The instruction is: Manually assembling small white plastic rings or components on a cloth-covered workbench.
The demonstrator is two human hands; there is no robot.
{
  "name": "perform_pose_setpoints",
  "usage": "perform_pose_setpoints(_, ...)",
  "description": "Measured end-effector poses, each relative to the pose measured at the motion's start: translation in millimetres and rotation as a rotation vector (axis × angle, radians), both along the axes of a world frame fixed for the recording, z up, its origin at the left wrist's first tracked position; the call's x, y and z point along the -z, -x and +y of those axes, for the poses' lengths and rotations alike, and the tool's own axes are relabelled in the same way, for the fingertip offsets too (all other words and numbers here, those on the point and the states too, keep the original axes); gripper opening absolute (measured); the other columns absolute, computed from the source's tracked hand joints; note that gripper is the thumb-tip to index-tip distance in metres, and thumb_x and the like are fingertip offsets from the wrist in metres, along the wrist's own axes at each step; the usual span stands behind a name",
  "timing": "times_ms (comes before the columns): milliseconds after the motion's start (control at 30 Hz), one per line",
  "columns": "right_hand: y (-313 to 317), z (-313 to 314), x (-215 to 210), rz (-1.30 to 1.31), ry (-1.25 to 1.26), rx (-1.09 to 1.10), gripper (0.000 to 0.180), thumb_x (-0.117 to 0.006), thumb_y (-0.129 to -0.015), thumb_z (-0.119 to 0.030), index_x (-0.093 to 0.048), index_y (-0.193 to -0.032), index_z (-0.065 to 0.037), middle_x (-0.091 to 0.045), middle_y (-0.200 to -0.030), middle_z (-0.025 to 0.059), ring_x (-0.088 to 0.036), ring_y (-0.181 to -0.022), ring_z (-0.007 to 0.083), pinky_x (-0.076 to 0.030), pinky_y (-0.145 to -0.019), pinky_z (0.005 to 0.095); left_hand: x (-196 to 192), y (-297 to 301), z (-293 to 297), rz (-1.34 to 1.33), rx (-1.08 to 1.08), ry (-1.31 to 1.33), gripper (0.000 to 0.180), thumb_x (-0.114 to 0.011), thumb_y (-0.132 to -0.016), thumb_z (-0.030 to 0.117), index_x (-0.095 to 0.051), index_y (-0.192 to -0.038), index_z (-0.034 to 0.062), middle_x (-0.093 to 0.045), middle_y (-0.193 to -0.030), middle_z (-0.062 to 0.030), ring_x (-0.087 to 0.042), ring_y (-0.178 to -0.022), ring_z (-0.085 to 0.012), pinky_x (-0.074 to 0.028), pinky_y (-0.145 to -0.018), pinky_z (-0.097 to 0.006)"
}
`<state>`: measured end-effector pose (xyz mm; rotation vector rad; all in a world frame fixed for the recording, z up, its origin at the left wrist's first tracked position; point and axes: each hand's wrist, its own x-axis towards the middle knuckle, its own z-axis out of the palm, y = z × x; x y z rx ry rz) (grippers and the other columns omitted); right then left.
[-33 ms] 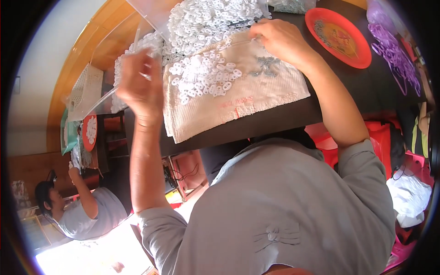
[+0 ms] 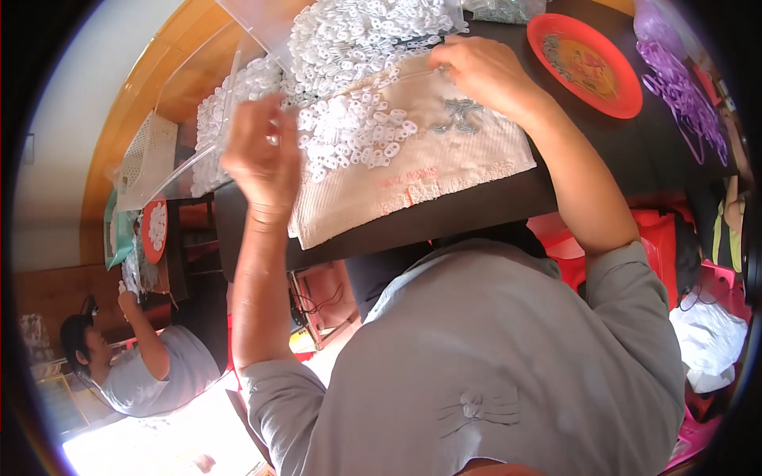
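On the beige towel (image 2: pixel 349 208) lies a heap of small white plastic pieces with holes (image 2: pixel 353 131). A small cluster of grey metal pieces (image 2: pixel 460 117) rests to its right. My left hand (image 2: pixel 266 151) is raised at the heap's left side, slightly blurred, its fingers curled. A pale spot shows between them, too small to name. My right hand (image 2: pixel 484 70) bends over the towel's far edge, thumb and fingers pinched together close to the larger white pile (image 2: pixel 365 36). Whatever is in that pinch is hidden.
An orange-red plate (image 2: pixel 627 99) with small metal pieces stands at the right, beside purple cord (image 2: pixel 675 87). Clear plastic panels (image 2: pixel 258 47) rise behind my left hand. At the far left a co-worker (image 2: pixel 159 365) sits near another red plate (image 2: pixel 156 230) of white pieces.
My left hand has moved right and slightly nearer, toward the heap on the towel. My right hand has shifted barely, still pinched at the towel's far edge.
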<state>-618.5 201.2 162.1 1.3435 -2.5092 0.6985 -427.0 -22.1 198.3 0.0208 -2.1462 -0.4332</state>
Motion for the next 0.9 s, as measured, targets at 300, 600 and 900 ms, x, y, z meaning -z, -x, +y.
perform_pose_setpoints(300, -10, 3, 1, -0.031, -0.266, 0.043, 0.026, -0.048, -0.082, 0.003, -0.055, -0.105, -0.008, -0.062, -0.104, 0.0101, -0.063, -0.098, 0.0331, -0.048, -0.078, 0.0471, 63, -6, 12, -0.403, -0.101, 0.128, 0.035, -0.069, -0.081, 0.024, -0.061, -0.11, 0.0061, -0.057, -0.11, -0.0113, -0.049, -0.106, -0.0336, -0.039, -0.091, -0.047)
perform_pose_setpoints(600, -3, 47, 3, 0.035, -0.267, 0.093, 0.031, -0.049, -0.081, 0.004, -0.057, -0.108, -0.008, -0.06, -0.105, 0.0104, -0.061, -0.1, 0.033, -0.048, -0.08, 0.0463, 69, 18, 42, -0.407, -0.104, 0.086, 0.04, -0.071, -0.079, 0.033, -0.063, -0.108, 0.0075, -0.057, -0.106, -0.0099, -0.049, -0.104, -0.0316, -0.039, -0.086, -0.047)
perform_pose_setpoints(900, -13, 51, 8, 0.273, -0.285, 0.131, 0.032, -0.055, -0.078, 0.007, -0.059, -0.103, -0.013, -0.058, -0.1, 0.0057, -0.059, -0.098, 0.0293, -0.044, -0.08, 0.0449, 70, 24, 44, -0.382, -0.073, 0.004, 0.041, -0.072, -0.078, 0.032, -0.064, -0.11, 0.0079, -0.057, -0.108, -0.0105, -0.049, -0.106, -0.0316, -0.038, -0.091, -0.046)
